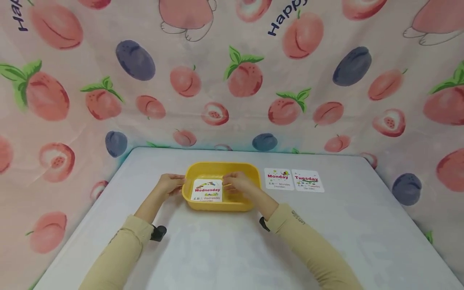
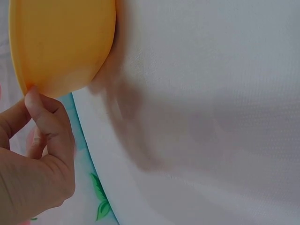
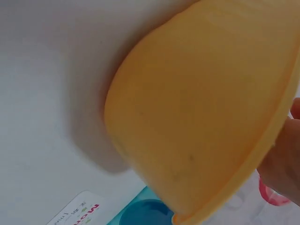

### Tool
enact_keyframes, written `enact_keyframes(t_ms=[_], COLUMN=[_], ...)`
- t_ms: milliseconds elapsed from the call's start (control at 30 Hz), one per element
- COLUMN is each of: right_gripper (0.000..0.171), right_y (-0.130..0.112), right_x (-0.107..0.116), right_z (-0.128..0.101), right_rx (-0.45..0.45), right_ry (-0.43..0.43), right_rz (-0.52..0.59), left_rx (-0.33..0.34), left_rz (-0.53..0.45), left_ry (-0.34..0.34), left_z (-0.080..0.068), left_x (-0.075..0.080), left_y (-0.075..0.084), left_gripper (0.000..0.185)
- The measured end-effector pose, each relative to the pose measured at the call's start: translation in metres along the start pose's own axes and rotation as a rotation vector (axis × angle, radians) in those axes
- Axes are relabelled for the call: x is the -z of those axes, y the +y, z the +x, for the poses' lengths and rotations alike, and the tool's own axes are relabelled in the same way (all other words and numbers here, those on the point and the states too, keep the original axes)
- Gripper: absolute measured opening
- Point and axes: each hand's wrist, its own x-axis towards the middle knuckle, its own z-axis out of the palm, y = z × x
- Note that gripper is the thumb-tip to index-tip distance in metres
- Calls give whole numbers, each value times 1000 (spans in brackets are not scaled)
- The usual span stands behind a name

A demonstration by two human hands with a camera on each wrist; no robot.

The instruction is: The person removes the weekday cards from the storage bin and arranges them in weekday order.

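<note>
A yellow tray (image 1: 217,206) stands on the white table, with a white card printed "Wednesday" (image 1: 206,190) in its left part. The tray's front rim hides the card's bottom edge. My left hand (image 1: 171,184) pinches the tray's left rim between thumb and finger; the left wrist view shows this hand (image 2: 47,140) at the tray's corner. Inside the tray, my right hand (image 1: 239,183) has its fingertips at the card's right edge; whether they pinch it is unclear. In the right wrist view the tray wall (image 3: 197,108) hides most of that hand (image 3: 283,159).
Right of the tray lie two white cards side by side on the table (image 1: 217,249), "Monday" (image 1: 279,179) and "Tuesday" (image 1: 307,181). A peach-print cloth (image 1: 232,117) hangs behind the table. Both forearms reach in from the front.
</note>
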Motion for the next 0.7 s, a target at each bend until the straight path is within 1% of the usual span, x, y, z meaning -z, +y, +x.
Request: enact_keyframes(t_ms=[167, 267, 400, 500, 600, 700], right_gripper=[32, 34, 34, 36, 40, 43], right_y=[8, 9, 9, 8, 7, 7], right_x=[-7, -10, -13, -14, -16, -18], right_z=[6, 9, 12, 14, 16, 19], right_rx=[-67, -115, -164, -191, -214, -235], right_ry=[1, 24, 72, 73, 57, 44], right_rz=[-2, 26, 47, 64, 116, 221], left_rx=[1, -8, -33, -37, -31, -31], left_rz=[10, -5, -34, -28, -20, -21], left_ry=[9, 16, 5, 6, 14, 17], left_z=[-1, -1, -2, -2, -2, -3], left_x=[-3, -4, -4, -4, -3, -2], left_y=[-3, -3, -3, -3, -3, -4], left_gripper=[38, 38, 37, 37, 37, 37])
